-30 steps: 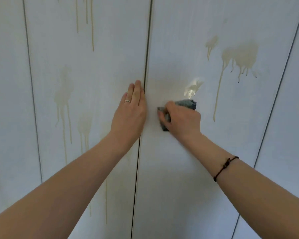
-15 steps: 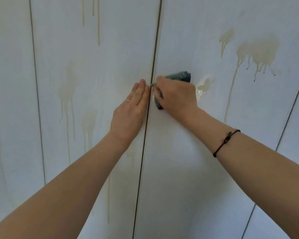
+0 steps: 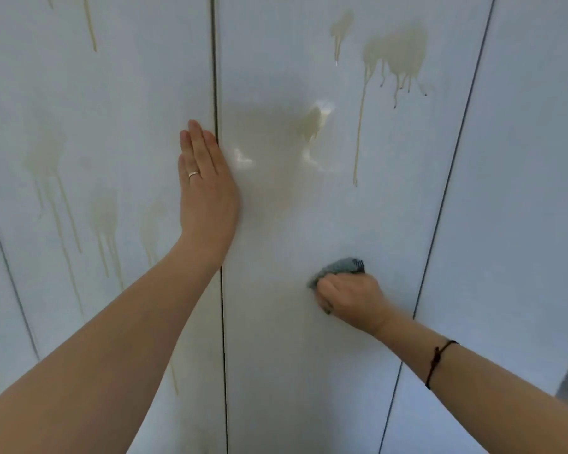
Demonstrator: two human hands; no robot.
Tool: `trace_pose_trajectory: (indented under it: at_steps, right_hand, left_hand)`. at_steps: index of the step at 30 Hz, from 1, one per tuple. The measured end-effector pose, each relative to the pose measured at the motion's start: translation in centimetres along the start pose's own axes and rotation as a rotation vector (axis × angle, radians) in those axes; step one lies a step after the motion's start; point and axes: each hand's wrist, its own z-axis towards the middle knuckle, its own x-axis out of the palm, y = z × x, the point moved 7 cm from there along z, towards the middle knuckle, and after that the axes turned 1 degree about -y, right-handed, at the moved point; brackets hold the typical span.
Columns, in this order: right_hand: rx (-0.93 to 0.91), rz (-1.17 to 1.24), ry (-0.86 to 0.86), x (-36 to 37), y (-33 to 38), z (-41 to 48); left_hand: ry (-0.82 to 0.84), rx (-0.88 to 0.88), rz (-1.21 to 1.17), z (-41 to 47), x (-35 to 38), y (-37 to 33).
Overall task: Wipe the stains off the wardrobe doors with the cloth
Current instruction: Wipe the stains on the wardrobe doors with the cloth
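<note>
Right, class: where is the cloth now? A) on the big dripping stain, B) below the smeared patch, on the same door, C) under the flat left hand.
B: the right hand grips the cloth low on the door, well beneath the smeared patch.

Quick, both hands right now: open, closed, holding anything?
Left hand: open, fingers straight, flat against the wardrobe door.
Right hand: closed around the cloth, pressing it to the door.
</note>
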Motion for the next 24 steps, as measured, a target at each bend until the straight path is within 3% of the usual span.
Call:
trace_pose_trajectory:
  at_steps: [4,7,8,10,12,16,19,24]
  right_hand:
    - [0.489,-0.108,-0.135,-7.0,-10.5,8.5]
    - [0.785,-0.01,-0.326,-7.9,-12.3,10.1]
    - [0.747,-0.032,-0.345,-6.9,-10.8,9.3]
    - [0.489,-0.024,-0.326,-3.2,-5.1,4.7]
    - [0.246,0.042,-0.183,0.4,0.5,-2.4]
    - [0.067,0.011,-0.018,2.3,1.7,-8.8]
    - [0.181,-0.108,-0.132,-1.7,-4.0,-3.8]
    - [0.7,-0.048,-0.317,-7.0,-12.6,2.0]
  left_hand:
    - [-0.041,-0.046,-0.026,-0.1,0.4,-0.2]
    - [-0.033,-0.068,-0.038,0.0,0.6,-0.4]
    - [-0.038,-0.073,-0.044,0.0,0.6,-0.3]
    - [-0.047,-0.066,-0.015,0.1,0.6,-0.4]
    - [-0.027,-0.085,0.02,-0.1,0.4,-0.6]
    - [-0.011,-0.092,0.067,-0.2,0.3,-0.6]
    - [-0.054,-0.093,0.031,0.0,0.3,-0.8]
    - [-0.094,-0.164,0.033,0.0,0.7,-1.0]
